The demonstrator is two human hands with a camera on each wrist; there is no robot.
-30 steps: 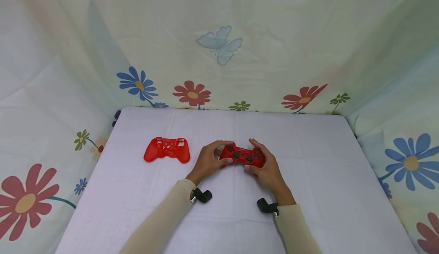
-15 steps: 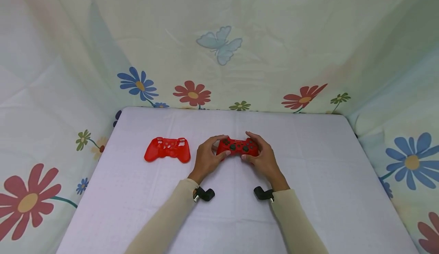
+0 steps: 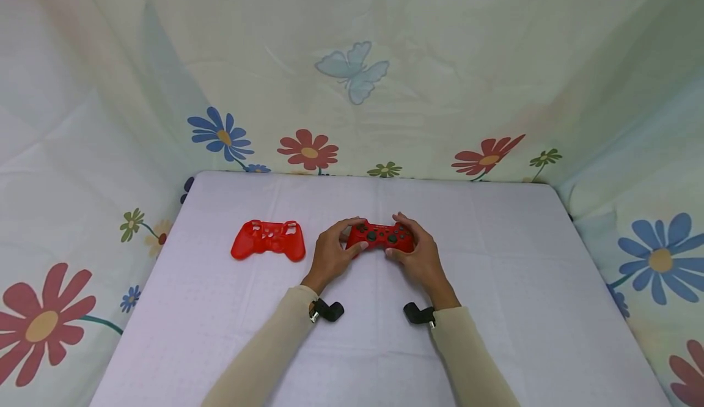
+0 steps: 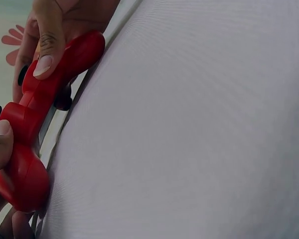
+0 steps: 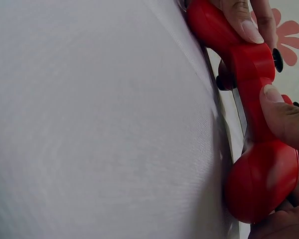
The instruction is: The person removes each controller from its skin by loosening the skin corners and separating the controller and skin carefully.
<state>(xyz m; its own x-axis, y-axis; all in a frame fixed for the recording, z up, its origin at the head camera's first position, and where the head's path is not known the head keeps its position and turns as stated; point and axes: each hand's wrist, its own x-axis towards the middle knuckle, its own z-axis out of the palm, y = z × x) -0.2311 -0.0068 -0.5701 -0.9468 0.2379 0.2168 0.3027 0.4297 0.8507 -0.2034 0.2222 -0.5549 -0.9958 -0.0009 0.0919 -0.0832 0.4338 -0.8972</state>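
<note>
A red game controller (image 3: 381,236) with dark thumbsticks is held between both hands near the middle of the table. My left hand (image 3: 331,253) grips its left end, thumb on the near side and fingers round the far side. On the other end, my right hand (image 3: 421,257) grips in the same way. Both wrist views show the controller's rounded red handles, one (image 4: 30,184) in the left wrist view and one (image 5: 261,181) in the right, with a thumb pressing near each. To the left of my left hand lies a red controller-shaped cover (image 3: 268,239) with cut-outs.
The table (image 3: 495,285) wears a white cloth. A curtain (image 3: 429,77) printed with flowers and a butterfly hangs behind and at both sides. A small black camera sits on each wrist, the left camera (image 3: 330,311) and the right camera (image 3: 418,314).
Both hands have shifted the controller a little left and farther from the body, and it has turned to lie more level. Over the last half second it has hardly moved. The red cover stays put.
</note>
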